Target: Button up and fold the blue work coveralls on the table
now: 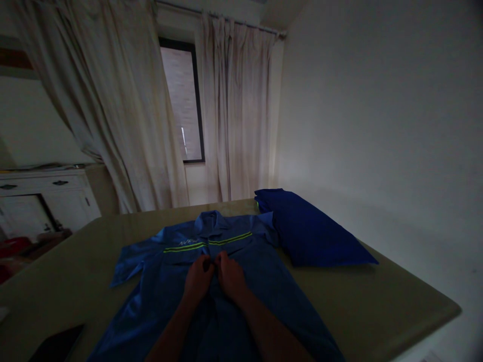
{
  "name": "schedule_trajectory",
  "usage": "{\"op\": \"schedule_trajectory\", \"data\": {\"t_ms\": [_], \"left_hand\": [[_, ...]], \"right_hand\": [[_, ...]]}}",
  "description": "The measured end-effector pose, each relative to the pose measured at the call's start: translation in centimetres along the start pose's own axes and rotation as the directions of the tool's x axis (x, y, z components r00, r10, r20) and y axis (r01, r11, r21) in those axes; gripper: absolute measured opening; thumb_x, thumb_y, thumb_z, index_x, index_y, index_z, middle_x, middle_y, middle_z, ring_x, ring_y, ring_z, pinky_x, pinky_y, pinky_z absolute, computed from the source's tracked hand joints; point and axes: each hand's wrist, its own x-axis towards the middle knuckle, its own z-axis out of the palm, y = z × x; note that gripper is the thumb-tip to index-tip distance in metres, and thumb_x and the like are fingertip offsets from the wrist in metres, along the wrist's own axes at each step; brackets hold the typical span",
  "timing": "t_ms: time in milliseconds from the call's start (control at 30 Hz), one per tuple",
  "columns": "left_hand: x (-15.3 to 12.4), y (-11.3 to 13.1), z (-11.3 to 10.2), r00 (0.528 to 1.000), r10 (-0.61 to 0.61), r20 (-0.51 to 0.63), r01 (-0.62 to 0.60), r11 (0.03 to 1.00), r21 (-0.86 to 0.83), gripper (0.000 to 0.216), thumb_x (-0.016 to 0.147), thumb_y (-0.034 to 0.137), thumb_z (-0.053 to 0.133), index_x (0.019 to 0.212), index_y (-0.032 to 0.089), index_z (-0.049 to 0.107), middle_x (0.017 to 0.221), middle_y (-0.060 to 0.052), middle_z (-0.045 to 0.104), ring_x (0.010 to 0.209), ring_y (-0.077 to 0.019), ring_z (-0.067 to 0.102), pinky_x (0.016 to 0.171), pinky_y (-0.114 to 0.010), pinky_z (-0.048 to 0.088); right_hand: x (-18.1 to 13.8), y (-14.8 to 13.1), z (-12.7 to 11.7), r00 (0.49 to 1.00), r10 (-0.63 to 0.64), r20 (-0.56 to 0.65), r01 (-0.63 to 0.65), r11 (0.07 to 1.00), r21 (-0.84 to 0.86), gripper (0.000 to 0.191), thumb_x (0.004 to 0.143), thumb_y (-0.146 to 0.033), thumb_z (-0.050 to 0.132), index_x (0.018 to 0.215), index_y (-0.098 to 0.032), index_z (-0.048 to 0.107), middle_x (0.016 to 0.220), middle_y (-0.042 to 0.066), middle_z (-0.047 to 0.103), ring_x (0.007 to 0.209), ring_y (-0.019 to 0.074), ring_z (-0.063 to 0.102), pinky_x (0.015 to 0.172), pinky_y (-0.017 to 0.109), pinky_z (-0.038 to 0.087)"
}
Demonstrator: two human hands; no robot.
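Note:
A blue short-sleeved work shirt [162, 296] lies spread face up on the table, its collar at the far end. Two yellow-green stripes cross its chest, with pale lettering above them on the left. Both hands meet at the front opening just below the stripes. My left hand [199, 276] is closed, with thumb and fingers pinching the shirt's front edge. Beside it, my right hand [229, 274] is also closed in a pinch on the cloth. Any button between the fingertips is too small and dark to make out.
Folded dark blue cloth [313, 231] lies right of the shirt, near the wall. A dark flat object [58, 344] sits at the front left of the olive-covered table [392, 306]. Beyond are long curtains [237, 110], a window [183, 95] and a white cabinet [68, 193].

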Motion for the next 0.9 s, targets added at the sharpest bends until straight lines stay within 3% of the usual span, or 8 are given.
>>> {"op": "schedule_trajectory", "data": {"t_ms": [200,500,600,700,800,900], "left_hand": [[-0.1,0.1,-0.4,0.996,0.075,0.037,-0.073,0.995,-0.063,0.023,0.089,0.032,0.054,0.103,0.019,0.068,0.103,-0.008,0.078,0.097,-0.0226,0.073,0.087,-0.032,0.054],[-0.3,0.3,-0.4,0.998,0.052,0.033,-0.052,0.999,-0.007,0.026,0.095,0.036,0.051,0.107,0.018,0.066,0.104,-0.009,0.078,0.097,-0.0234,0.074,0.085,-0.032,0.056],[-0.8,0.7,-0.5,0.999,0.040,-0.026,-0.038,0.997,0.071,0.036,0.095,0.019,0.042,0.124,0.011,0.062,0.123,-0.016,0.072,0.115,-0.0267,0.068,0.101,-0.040,0.051],[-1.2,1.1,-0.9,0.991,0.112,-0.078,-0.084,0.951,0.296,0.056,0.090,0.007,0.039,0.145,0.014,0.051,0.148,-0.016,0.057,0.135,-0.0306,0.054,0.111,-0.050,0.042],[-1.4,1.0,-1.3,0.981,0.186,0.060,-0.190,0.837,0.514,0.055,0.095,0.010,0.036,0.146,0.023,0.053,0.153,-0.009,0.054,0.139,-0.0283,0.051,0.113,-0.050,0.042],[-1.4,0.6,-1.1,0.976,0.166,0.142,-0.218,0.789,0.575,0.053,0.099,0.016,0.035,0.149,0.021,0.051,0.153,-0.010,0.055,0.142,-0.0265,0.050,0.117,-0.049,0.039]], "right_hand": [[0.2,0.4,0.0,0.991,0.025,-0.132,-0.002,0.986,0.168,0.019,0.104,-0.025,0.048,0.112,-0.021,0.064,0.105,0.007,0.077,0.098,0.0220,0.073,0.081,0.028,0.046],[0.2,0.3,-0.5,0.993,-0.037,-0.114,0.070,0.951,0.302,0.022,0.101,-0.026,0.051,0.106,-0.021,0.071,0.103,0.005,0.078,0.098,0.0209,0.073,0.085,0.028,0.047],[0.2,0.5,-0.2,0.985,-0.048,-0.168,0.106,0.929,0.355,0.023,0.102,-0.027,0.049,0.102,-0.021,0.071,0.098,0.005,0.078,0.093,0.0198,0.072,0.082,0.027,0.047],[0.4,0.3,-1.0,0.968,-0.032,-0.248,0.140,0.893,0.428,0.027,0.103,-0.034,0.047,0.099,-0.020,0.069,0.085,0.003,0.075,0.079,0.0182,0.070,0.072,0.026,0.046],[-0.3,-0.4,-3.0,0.959,0.004,-0.284,0.137,0.869,0.475,0.036,0.105,-0.043,0.042,0.100,-0.019,0.068,0.072,0.001,0.068,0.066,0.0169,0.065,0.061,0.025,0.044],[-3.7,-1.2,-4.4,0.971,-0.118,-0.210,0.188,0.915,0.356,0.034,0.105,-0.044,0.042,0.110,-0.024,0.069,0.086,0.002,0.072,0.078,0.0178,0.068,0.069,0.026,0.049]]}}
